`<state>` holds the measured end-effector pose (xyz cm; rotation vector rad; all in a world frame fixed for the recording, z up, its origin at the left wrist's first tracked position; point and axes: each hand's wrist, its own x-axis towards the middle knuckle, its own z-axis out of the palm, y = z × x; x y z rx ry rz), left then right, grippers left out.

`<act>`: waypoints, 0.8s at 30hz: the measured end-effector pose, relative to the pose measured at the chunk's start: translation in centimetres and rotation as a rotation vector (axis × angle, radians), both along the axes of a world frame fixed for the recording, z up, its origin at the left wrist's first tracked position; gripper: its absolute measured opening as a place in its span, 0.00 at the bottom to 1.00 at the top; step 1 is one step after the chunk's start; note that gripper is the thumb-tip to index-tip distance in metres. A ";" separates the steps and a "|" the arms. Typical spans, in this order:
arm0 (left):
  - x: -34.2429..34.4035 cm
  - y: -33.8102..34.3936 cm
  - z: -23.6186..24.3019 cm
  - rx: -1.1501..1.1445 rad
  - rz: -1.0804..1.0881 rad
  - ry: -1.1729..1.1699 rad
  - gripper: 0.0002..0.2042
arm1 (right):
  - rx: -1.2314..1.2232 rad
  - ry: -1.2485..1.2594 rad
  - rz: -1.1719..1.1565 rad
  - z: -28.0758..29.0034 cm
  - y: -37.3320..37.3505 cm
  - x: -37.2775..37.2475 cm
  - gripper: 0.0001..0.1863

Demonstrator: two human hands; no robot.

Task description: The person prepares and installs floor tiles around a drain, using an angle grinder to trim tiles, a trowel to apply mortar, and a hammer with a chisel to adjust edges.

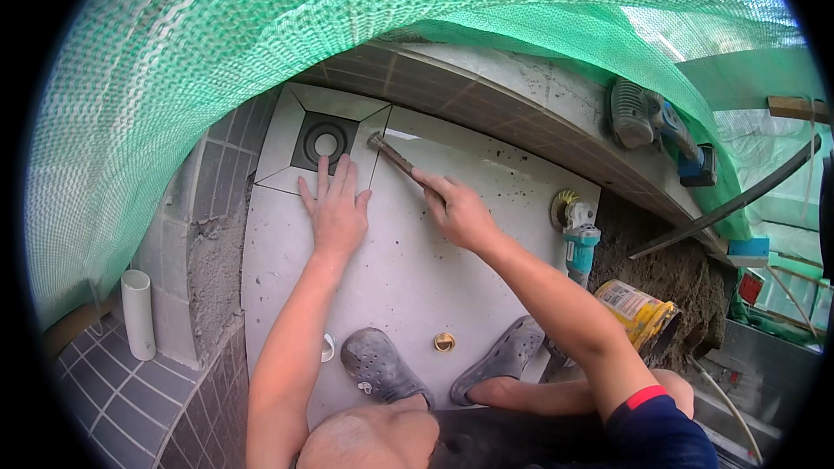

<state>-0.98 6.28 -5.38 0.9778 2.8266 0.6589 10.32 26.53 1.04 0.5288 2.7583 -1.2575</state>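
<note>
My left hand [334,217] lies flat with fingers spread on the pale floor tile, its fingertips at the near edge of a square grey floor drain [306,141] with a round opening. Mitred pieces of pale tile [339,102] frame the drain. My right hand [452,207] is closed round the handle of a hammer [396,159]. The hammer's head is at the right-hand framing piece; whether it touches the tile I cannot tell. Large pale tile [400,269] with dark specks spreads under both hands.
An angle grinder [580,243] and a yellow bucket [634,311] lie at the right. A cordless power tool [682,135] rests on the ledge beyond. Green netting [261,26] hangs overhead. A white pipe [138,317] stands at left; a brass ring [444,342] lies between my feet.
</note>
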 end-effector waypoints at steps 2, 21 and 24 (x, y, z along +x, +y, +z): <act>0.0 0.0 0.1 -0.005 0.000 -0.008 0.28 | 0.000 -0.012 -0.003 -0.1 -0.1 -0.3 0.22; 0.3 0.0 -0.4 -0.008 0.007 0.022 0.28 | 0.004 0.039 -0.041 -1.2 -0.8 -1.3 0.20; 0.4 -0.5 -0.8 -0.024 -0.010 0.028 0.28 | -0.046 0.029 -0.045 -1.3 -0.8 -1.3 0.20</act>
